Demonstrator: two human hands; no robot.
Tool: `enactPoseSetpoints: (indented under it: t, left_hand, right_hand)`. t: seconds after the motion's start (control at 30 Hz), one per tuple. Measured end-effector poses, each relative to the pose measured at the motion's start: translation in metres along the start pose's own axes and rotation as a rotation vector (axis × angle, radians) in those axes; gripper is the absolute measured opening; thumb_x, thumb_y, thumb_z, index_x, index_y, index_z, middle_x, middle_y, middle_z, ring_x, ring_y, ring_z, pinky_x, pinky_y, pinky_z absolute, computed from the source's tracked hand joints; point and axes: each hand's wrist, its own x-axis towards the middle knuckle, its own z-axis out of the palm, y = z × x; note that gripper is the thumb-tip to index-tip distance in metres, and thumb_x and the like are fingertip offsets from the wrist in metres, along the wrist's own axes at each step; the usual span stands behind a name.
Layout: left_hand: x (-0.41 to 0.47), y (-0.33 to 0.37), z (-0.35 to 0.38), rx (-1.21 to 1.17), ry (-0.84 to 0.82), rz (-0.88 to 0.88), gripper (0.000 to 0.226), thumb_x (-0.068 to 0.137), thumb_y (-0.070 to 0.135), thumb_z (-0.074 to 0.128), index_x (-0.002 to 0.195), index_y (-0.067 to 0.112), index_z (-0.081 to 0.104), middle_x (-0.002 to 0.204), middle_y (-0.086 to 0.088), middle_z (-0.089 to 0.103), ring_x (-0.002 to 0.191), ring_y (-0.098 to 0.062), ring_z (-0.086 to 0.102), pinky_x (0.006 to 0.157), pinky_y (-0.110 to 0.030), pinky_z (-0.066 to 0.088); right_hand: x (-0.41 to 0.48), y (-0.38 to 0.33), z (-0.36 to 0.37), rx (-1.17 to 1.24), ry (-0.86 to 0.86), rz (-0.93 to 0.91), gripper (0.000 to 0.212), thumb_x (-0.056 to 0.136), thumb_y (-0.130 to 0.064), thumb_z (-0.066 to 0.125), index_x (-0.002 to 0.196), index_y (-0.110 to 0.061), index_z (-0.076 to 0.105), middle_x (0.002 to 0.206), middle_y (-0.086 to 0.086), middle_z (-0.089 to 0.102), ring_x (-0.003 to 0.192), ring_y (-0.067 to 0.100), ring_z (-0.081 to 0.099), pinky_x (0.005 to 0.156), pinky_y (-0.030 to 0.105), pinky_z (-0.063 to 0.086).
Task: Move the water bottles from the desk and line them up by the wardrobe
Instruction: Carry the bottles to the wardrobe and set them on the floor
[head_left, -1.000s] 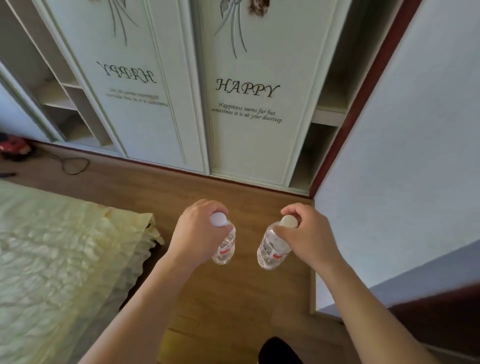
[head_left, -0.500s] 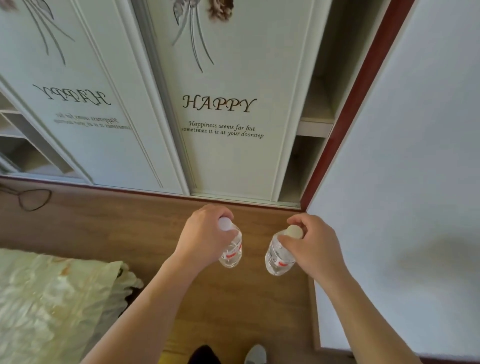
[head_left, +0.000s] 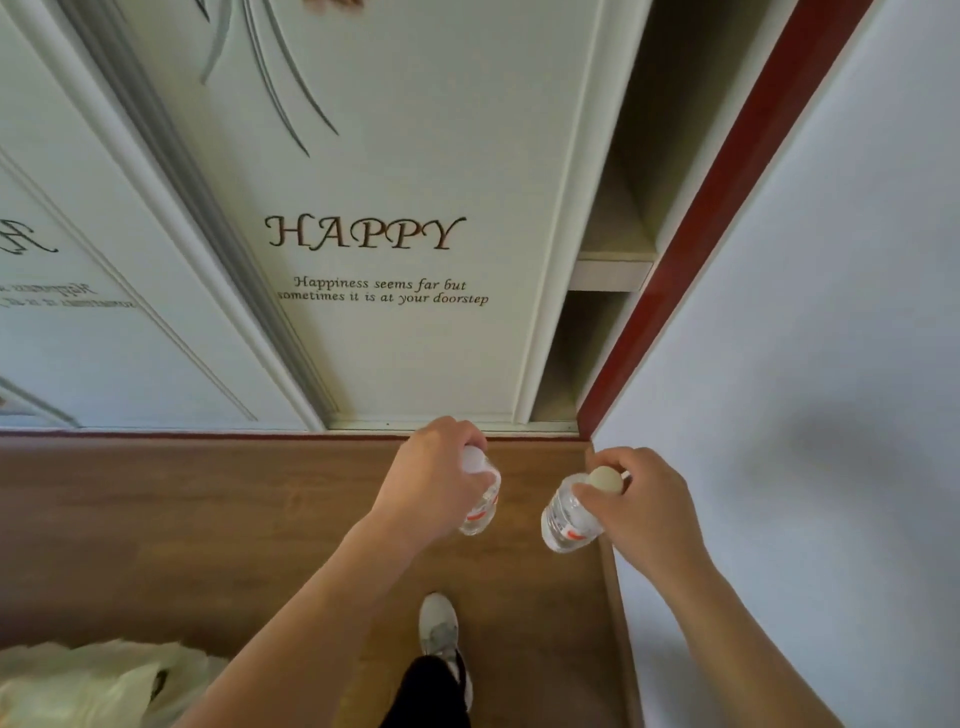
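Observation:
My left hand (head_left: 434, 480) grips a clear water bottle (head_left: 482, 506) by its white cap, and the bottle hangs above the wooden floor. My right hand (head_left: 641, 501) holds a second clear water bottle (head_left: 566, 522) by its pale cap, tilted slightly to the left. Both bottles carry a red and white label. They hang close in front of the white sliding wardrobe door (head_left: 395, 234) with the word HAPPY on it, near its bottom rail.
A white wall (head_left: 810, 364) runs along the right, meeting the wardrobe's red frame (head_left: 691, 249). Open wardrobe shelves (head_left: 608, 270) show right of the door. My shoe (head_left: 440, 623) steps on the wooden floor (head_left: 208, 519). A pale bedcover (head_left: 78, 680) lies at bottom left.
I have walked closer to the wardrobe; the door now fills the view and the bed has slid to the corner. Both hands still carry their bottles, now nearer the door's base.

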Motion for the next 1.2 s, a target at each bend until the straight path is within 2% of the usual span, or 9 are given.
enactPoseSetpoints:
  t: [0.2,0.37,0.53,0.7,0.83,0.93,1.07,1.13,1.2]
  left_hand:
    - [0.099,-0.018,0.029,0.002,-0.122,0.046,0.018,0.078,0.027,0.069,0.094,0.03,0.061,0.097,0.013,0.059,0.089,-0.009,0.059,0.073,-0.02,0.045]
    - [0.176,-0.044,0.084,0.022,-0.172,0.041,0.023,0.079,0.031,0.074,0.098,0.033,0.06,0.1,0.015,0.058,0.09,-0.008,0.058,0.074,-0.02,0.048]
    - [0.245,-0.094,0.177,0.02,-0.175,0.046,0.023,0.079,0.029,0.073,0.098,0.031,0.062,0.102,0.014,0.059,0.091,-0.009,0.058,0.078,-0.025,0.05]
    - [0.304,-0.166,0.289,0.008,-0.151,0.035,0.022,0.076,0.027,0.073,0.093,0.033,0.062,0.096,0.017,0.058,0.086,-0.006,0.057,0.071,-0.021,0.048]
    - [0.349,-0.228,0.375,0.0,-0.141,0.037,0.023,0.074,0.023,0.07,0.095,0.03,0.064,0.096,0.014,0.06,0.086,-0.008,0.058,0.074,-0.025,0.05]
    - [0.376,-0.272,0.435,0.024,-0.152,0.063,0.027,0.075,0.024,0.07,0.102,0.026,0.066,0.1,0.011,0.061,0.09,-0.01,0.058,0.077,-0.023,0.047]
    - [0.406,-0.317,0.498,0.062,-0.158,0.089,0.031,0.078,0.027,0.071,0.109,0.025,0.065,0.106,0.009,0.06,0.094,-0.013,0.059,0.08,-0.023,0.046]
    - [0.419,-0.331,0.52,0.075,-0.163,0.092,0.031,0.078,0.028,0.072,0.109,0.024,0.065,0.106,0.007,0.061,0.095,-0.014,0.059,0.081,-0.025,0.047]
    - [0.431,-0.341,0.536,0.084,-0.176,0.087,0.031,0.079,0.028,0.073,0.109,0.023,0.066,0.106,0.006,0.061,0.096,-0.015,0.058,0.082,-0.028,0.048]
  right_hand:
    - [0.083,0.018,0.036,0.021,0.001,0.094,0.023,0.083,-0.042,0.073,0.101,-0.034,0.061,0.095,-0.014,0.061,0.083,0.009,0.061,0.076,0.022,0.055]
    - [0.162,0.054,0.077,0.035,-0.017,0.141,0.022,0.083,-0.046,0.073,0.098,-0.035,0.06,0.093,-0.018,0.061,0.081,0.008,0.061,0.075,0.016,0.05]
    - [0.235,0.126,0.144,0.011,-0.036,0.146,0.02,0.084,-0.04,0.073,0.098,-0.033,0.059,0.09,-0.017,0.057,0.078,0.007,0.058,0.069,0.014,0.046]
    - [0.303,0.217,0.23,-0.024,-0.068,0.147,0.022,0.082,-0.038,0.075,0.096,-0.034,0.058,0.09,-0.017,0.056,0.08,0.008,0.058,0.071,0.018,0.051]
    - [0.357,0.294,0.295,-0.048,-0.104,0.12,0.021,0.08,-0.04,0.076,0.095,-0.031,0.064,0.088,-0.017,0.06,0.08,0.008,0.059,0.074,0.024,0.054]
    - [0.389,0.344,0.34,-0.057,-0.133,0.112,0.022,0.08,-0.044,0.076,0.093,-0.032,0.063,0.086,-0.017,0.061,0.079,0.006,0.059,0.074,0.023,0.052]
    - [0.421,0.399,0.398,-0.084,-0.179,0.143,0.027,0.074,-0.059,0.072,0.087,-0.038,0.061,0.085,-0.018,0.063,0.079,0.006,0.061,0.074,0.03,0.057]
    - [0.433,0.413,0.417,-0.082,-0.195,0.164,0.024,0.078,-0.051,0.073,0.091,-0.035,0.062,0.087,-0.016,0.062,0.078,0.005,0.058,0.072,0.025,0.054]
    - [0.442,0.423,0.431,-0.094,-0.214,0.168,0.021,0.084,-0.043,0.072,0.098,-0.029,0.063,0.089,-0.013,0.06,0.076,0.002,0.053,0.063,0.016,0.043]
